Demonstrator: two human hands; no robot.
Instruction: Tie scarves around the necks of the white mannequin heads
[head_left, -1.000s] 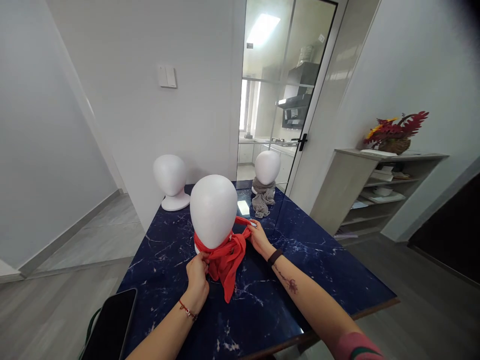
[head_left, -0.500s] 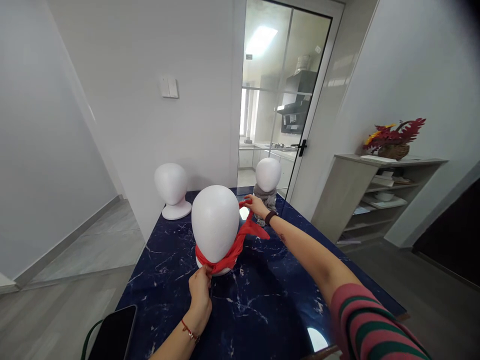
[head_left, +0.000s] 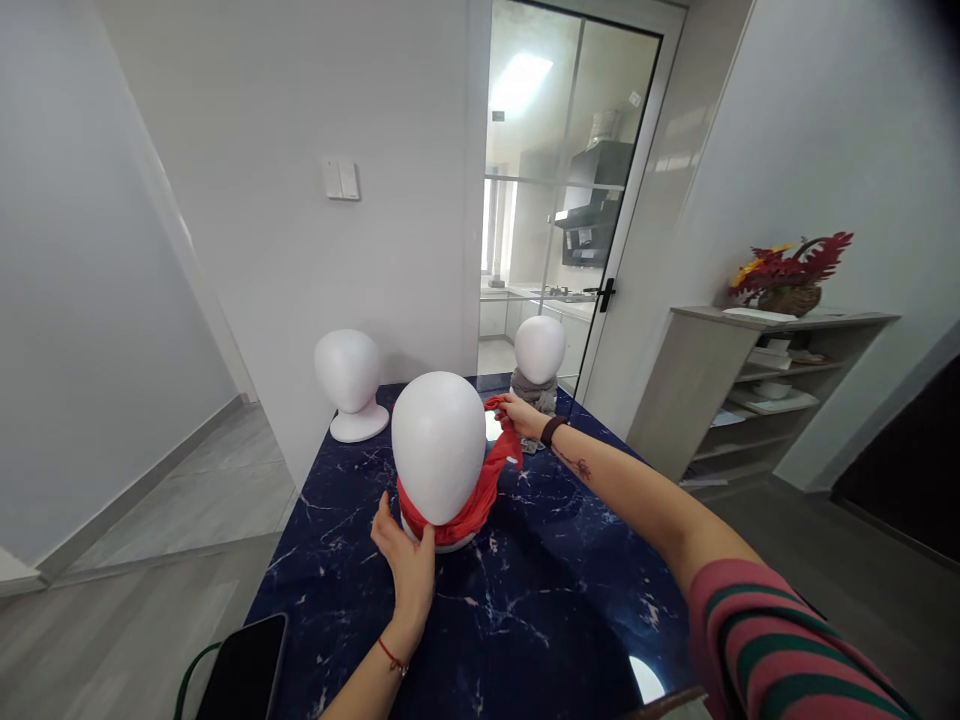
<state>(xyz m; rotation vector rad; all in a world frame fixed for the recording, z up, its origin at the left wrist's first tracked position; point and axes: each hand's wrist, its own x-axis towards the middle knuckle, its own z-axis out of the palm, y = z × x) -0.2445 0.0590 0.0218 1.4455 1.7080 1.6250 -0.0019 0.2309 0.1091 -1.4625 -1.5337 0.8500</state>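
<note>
A white foam mannequin head (head_left: pixel 439 445) stands on the dark blue marble table (head_left: pixel 525 600), with a red scarf (head_left: pixel 480 500) wrapped round its neck. My left hand (head_left: pixel 405 555) rests against the head's base at the front, fingers spread and thumb up, holding it steady. My right hand (head_left: pixel 517 412) reaches behind the head on the right and pinches the scarf's end, lifted level with the neck.
A bare white head (head_left: pixel 346 378) stands at the back left, and another head (head_left: pixel 538 352) with a grey scarf at the back right. A dark phone (head_left: pixel 244 675) lies at the table's near left corner. A shelf (head_left: pixel 750 385) with a flower basket stands to the right.
My right hand pulled the hanging scarf end up and carried it behind the head. My left hand let go of the scarf's front and opened against the base.
</note>
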